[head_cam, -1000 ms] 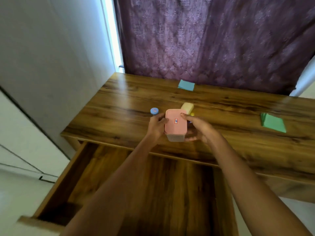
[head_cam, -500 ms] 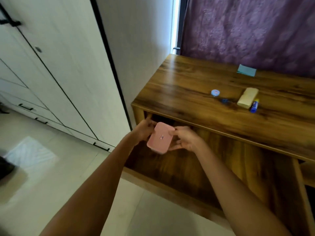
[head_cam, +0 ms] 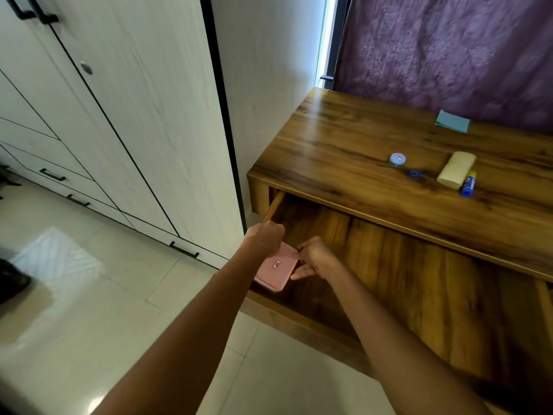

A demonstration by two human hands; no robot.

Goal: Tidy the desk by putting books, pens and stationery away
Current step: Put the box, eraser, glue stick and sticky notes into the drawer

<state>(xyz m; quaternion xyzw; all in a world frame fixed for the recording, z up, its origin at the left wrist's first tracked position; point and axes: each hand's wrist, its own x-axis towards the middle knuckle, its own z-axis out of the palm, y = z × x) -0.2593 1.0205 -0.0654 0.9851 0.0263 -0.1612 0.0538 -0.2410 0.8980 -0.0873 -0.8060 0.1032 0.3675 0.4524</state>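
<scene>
A pink box (head_cam: 274, 270) with a small label on its lid sits low in the front left corner of the open wooden drawer (head_cam: 404, 277). My left hand (head_cam: 264, 238) grips its far left edge and my right hand (head_cam: 314, 258) holds its right side. On the desk top (head_cam: 344, 151) lie a small round blue-lidded pot (head_cam: 397, 159), a tiny blue piece (head_cam: 414, 174), a cream block (head_cam: 456, 169), a blue glue stick (head_cam: 468, 183) and a light blue pad of notes (head_cam: 452, 121).
A white wardrobe (head_cam: 113, 115) with black handles stands to the left of the desk. A purple curtain (head_cam: 449, 49) hangs behind it. Pale floor tiles (head_cam: 89, 310) lie below the drawer's front edge.
Both hands carried the pink box off the desk top, down and to the left, into the drawer's front left corner. My view swung left toward the wardrobe.
</scene>
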